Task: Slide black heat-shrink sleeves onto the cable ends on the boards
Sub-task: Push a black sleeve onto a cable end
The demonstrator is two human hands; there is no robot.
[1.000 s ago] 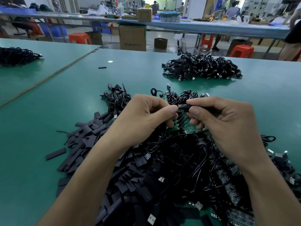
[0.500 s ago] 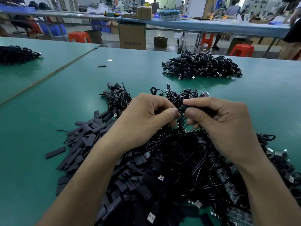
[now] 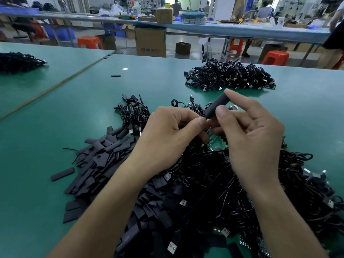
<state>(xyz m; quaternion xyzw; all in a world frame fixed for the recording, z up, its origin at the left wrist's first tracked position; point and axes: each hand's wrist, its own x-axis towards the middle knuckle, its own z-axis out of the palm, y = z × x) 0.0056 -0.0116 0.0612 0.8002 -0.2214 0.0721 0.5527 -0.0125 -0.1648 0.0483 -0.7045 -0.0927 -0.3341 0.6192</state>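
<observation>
My right hand [image 3: 249,138] pinches a black heat-shrink sleeve [image 3: 216,107] between thumb and forefinger, tilted up to the right. My left hand [image 3: 173,135] pinches something small at the sleeve's lower end; what it holds is hidden by the fingers. A green board [image 3: 216,144] shows just under both hands, on top of a big tangle of black cables and boards [image 3: 232,192]. Loose flat black sleeves [image 3: 104,161] lie in a heap to the left of the tangle.
A second pile of black cables [image 3: 229,76] lies further back on the green table [image 3: 46,146]. A third pile [image 3: 18,61] is on the neighbouring table at far left. One stray sleeve [image 3: 115,76] lies alone. Boxes and orange stools stand beyond.
My right hand has raised and tilted the sleeve, so its far end now points up and right above the pile. The left hand stays at its lower end.
</observation>
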